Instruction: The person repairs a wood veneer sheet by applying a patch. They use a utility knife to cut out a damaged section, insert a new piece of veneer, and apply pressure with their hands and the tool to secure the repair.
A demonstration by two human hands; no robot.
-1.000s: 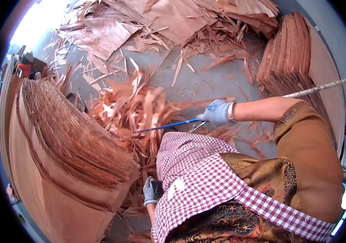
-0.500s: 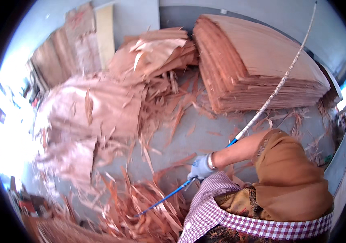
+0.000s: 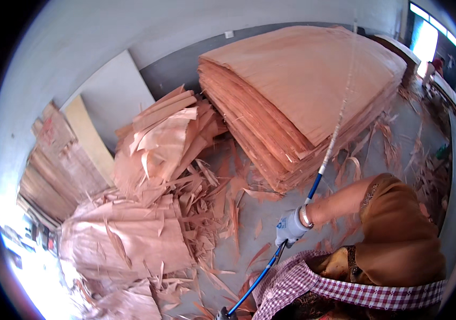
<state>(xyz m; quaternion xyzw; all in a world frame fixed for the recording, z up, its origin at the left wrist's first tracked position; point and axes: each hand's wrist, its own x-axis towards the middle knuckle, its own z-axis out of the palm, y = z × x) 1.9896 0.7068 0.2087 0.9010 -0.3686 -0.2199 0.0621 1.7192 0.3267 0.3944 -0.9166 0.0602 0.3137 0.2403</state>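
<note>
Clearly the sweeping is only partly done. My right hand (image 3: 292,226), in a pale glove, has its grip closed around the long handle (image 3: 313,186) of a broom or rake, blue where I hold it and pale higher up, slanting from the upper right down to the lower left. My left hand (image 3: 222,313) barely shows at the bottom edge, just beside the lower end of the handle; I cannot tell whether its grip is closed on it. The tool's head is out of view. A patch of grey floor (image 3: 260,213) in front of me is mostly bare, with a few thin strips. To my left, loose veneer scraps (image 3: 185,192) lie heaped and scattered, so much remains. The tall stack of veneer sheets (image 3: 302,90) stands tidy beyond.
</note>
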